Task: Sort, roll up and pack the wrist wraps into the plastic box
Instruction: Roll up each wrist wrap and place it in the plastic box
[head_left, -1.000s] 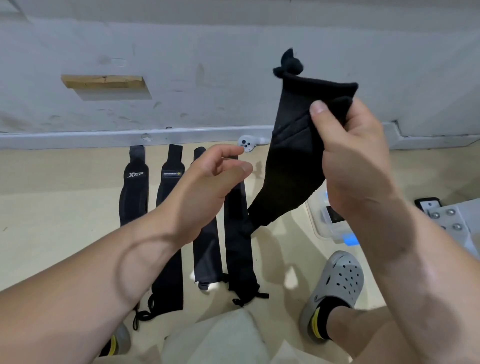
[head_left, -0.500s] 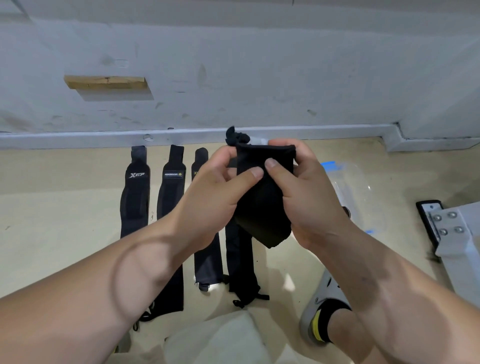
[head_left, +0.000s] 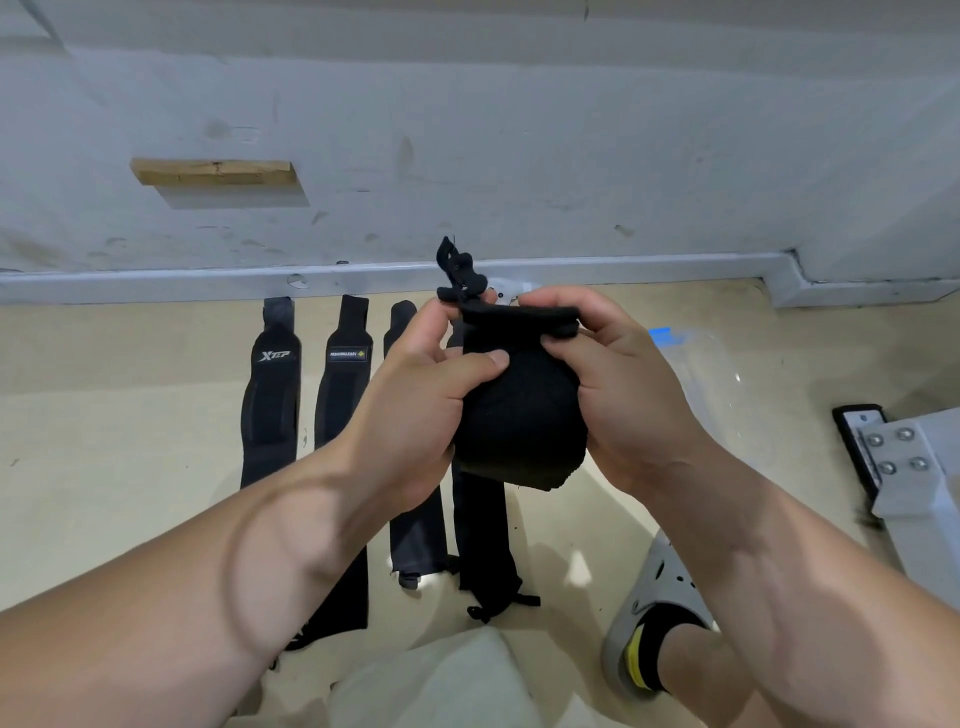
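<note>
Lowered since one second earlier: black wrist wrap (head_left: 519, 415), then hanging from right grip (head_left: 623, 395) alone, was bunched at centre. Left grip (head_left: 415, 395) and right grip both pinched it, thumbs on front. Four wraps (head_left: 270, 405) lay flat on floor (head_left: 104, 441) at 8 o'clock. Plastic box (head_left: 717, 374) at 3 o'clock.

views: one, head-worn wide-angle | faces: forward and down onto floor (head_left: 130, 426) and wall (head_left: 519, 130) | nearness: left hand (head_left: 415, 400) and right hand (head_left: 623, 395) close, mid-frame
</note>
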